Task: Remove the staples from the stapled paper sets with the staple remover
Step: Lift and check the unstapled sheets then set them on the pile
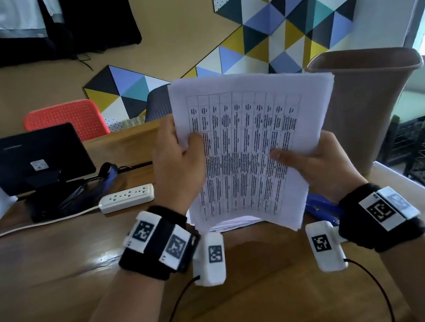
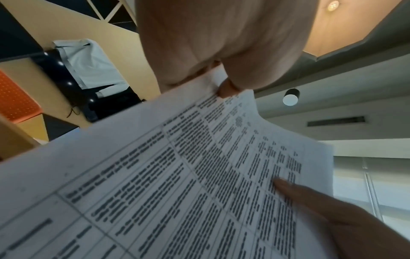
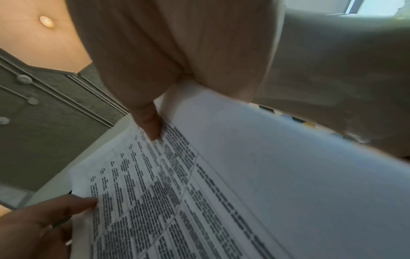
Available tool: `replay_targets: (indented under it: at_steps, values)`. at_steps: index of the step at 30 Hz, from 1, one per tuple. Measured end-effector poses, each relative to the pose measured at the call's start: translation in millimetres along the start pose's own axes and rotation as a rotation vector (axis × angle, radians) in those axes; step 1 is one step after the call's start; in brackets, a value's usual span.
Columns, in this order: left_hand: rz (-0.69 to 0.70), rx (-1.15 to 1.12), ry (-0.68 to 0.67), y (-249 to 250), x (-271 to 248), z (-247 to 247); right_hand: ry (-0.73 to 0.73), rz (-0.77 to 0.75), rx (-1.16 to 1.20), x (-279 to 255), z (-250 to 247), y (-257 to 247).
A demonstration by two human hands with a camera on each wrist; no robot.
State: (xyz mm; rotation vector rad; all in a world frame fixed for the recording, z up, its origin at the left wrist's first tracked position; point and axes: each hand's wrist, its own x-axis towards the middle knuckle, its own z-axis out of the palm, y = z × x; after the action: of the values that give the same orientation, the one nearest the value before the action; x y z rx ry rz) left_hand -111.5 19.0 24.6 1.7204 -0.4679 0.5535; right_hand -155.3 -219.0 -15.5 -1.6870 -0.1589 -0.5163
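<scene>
While both hands held the white printed paper set (image 1: pixel 247 144) up above the brown wooden table (image 1: pixel 56 269), I judged the step as picking up and checking a set. My left hand (image 1: pixel 178 163) pinched its left edge; my right hand (image 1: pixel 317 161) gripped its lower right. Next I needed the staple's corner and the remover; a blue tool (image 1: pixel 322 209) lay under the set, its kind unclear. Right of the set, the tall brown plastic bin (image 1: pixel 370 108) hid its contents.

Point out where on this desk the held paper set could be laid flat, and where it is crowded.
Free: bare wood left of the left hand, in front of the power strip. Crowded: under the paper set, where loose sheets and a blue tool lie.
</scene>
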Motion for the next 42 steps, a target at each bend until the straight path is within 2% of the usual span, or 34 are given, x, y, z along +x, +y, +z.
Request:
replay_targets:
  at_steps: [2, 5, 8, 10, 19, 23, 25, 28, 30, 35, 42]
  values:
    - [0.081, 0.077, 0.103, 1.3, -10.4, 4.2, 0.037, -0.064, -0.047, -0.4, 0.4, -7.9]
    - [0.087, 0.141, 0.185, -7.8, -24.8, 13.0, 0.058, -0.099, -0.103, -3.0, 0.0, -10.0]
    - [0.007, 0.150, 0.152, -23.2, -38.4, 22.7, 0.041, -0.025, -0.153, -13.1, 3.1, 4.3]
    - [0.000, 0.198, 0.129, -30.6, -44.2, 26.3, 0.032, 0.022, -0.136, -22.0, 6.3, 15.5]
    - [-0.088, 0.114, 0.063, -25.0, -43.2, 25.3, 0.041, 0.065, -0.090, -23.3, 3.5, 24.4]
    - [-0.131, 0.072, 0.056, -17.9, -26.8, 19.9, 0.010, 0.071, -0.086, -20.5, 0.7, 24.1]
    - [-0.058, 0.074, 0.087, -4.6, -12.3, 15.9, -0.006, 0.062, -0.104, -19.6, -0.6, 23.0]
    - [0.160, 0.176, 0.081, 11.7, 6.6, 13.1, -0.020, 0.036, -0.101, -20.2, -1.2, 22.3]
    - [0.226, 0.245, 0.078, 11.4, 13.5, 14.7, -0.012, 0.025, -0.085, -21.6, -1.1, 21.0]
    - [0.131, 0.325, 0.069, 1.2, 4.7, 20.9, 0.063, -0.093, -0.065, -20.1, -0.9, 7.4]
    - [0.189, 0.383, 0.168, 9.0, 8.0, 19.6, 0.135, -0.203, -0.075, 4.1, -1.2, -30.0]
